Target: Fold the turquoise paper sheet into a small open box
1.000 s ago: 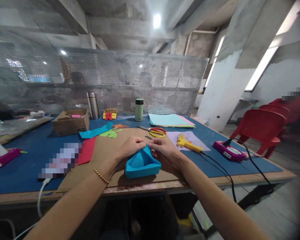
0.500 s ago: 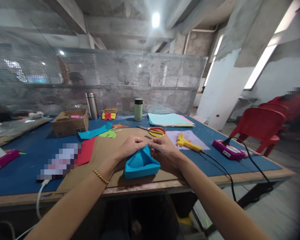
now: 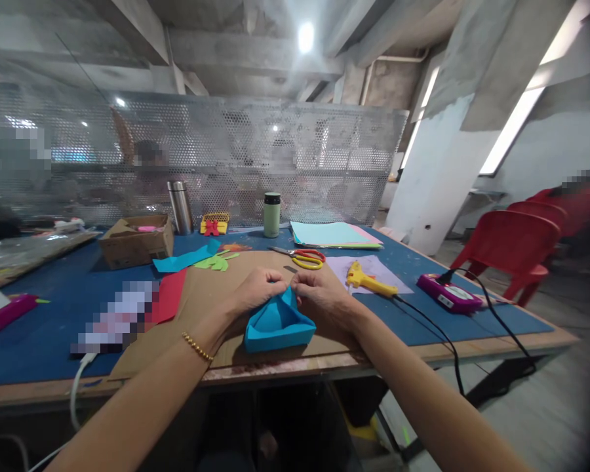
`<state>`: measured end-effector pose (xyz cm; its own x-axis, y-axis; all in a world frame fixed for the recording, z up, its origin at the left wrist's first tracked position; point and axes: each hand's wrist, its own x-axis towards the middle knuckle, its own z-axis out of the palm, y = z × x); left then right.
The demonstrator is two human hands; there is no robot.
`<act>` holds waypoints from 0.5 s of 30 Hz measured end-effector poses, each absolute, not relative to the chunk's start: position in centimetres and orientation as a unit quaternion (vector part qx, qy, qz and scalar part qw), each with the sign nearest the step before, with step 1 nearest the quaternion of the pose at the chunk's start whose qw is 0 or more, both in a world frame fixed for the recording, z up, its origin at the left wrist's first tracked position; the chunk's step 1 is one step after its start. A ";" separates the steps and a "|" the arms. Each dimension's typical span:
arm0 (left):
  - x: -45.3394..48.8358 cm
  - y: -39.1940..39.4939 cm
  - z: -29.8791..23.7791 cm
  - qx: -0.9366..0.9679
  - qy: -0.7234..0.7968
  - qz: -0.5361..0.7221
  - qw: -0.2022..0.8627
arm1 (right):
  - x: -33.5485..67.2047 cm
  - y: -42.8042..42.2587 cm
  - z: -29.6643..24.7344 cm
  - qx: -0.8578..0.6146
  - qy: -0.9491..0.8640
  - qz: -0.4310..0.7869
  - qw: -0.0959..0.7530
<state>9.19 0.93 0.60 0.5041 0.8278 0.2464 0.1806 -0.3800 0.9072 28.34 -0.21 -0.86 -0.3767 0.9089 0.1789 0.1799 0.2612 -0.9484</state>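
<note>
A folded blue paper shape (image 3: 278,326) with an open pocket rests on a brown cardboard sheet (image 3: 211,308) near the table's front edge. My left hand (image 3: 255,290) pinches its top point from the left, fingers closed. My right hand (image 3: 320,294) pinches the same point from the right, also closed. The fingertips of both hands nearly meet at the peak. A gold bead bracelet (image 3: 198,346) circles my left wrist.
Scissors (image 3: 305,257) with red and yellow handles, a yellow glue gun (image 3: 368,280) with a black cord, and a purple device (image 3: 447,293) lie to the right. Coloured paper sheets (image 3: 334,235), two flasks, a cardboard box (image 3: 136,240) and paper scraps sit farther back. Red chairs (image 3: 516,252) stand right.
Both hands have stayed pinched on the blue paper's top point. The fingers have shifted slightly lower on the peak; the paper has barely moved.
</note>
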 end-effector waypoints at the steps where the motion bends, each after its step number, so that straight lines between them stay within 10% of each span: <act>1: 9.2 0.9 0.6 0.744 0.340 0.364 0.446 | 28.4 -0.1 -0.9 -0.394 -0.692 0.458 0.395; 15: 9.1 0.9 0.9 0.745 0.352 0.362 0.436 | 28.2 -0.6 -0.1 -0.409 -0.718 0.407 0.391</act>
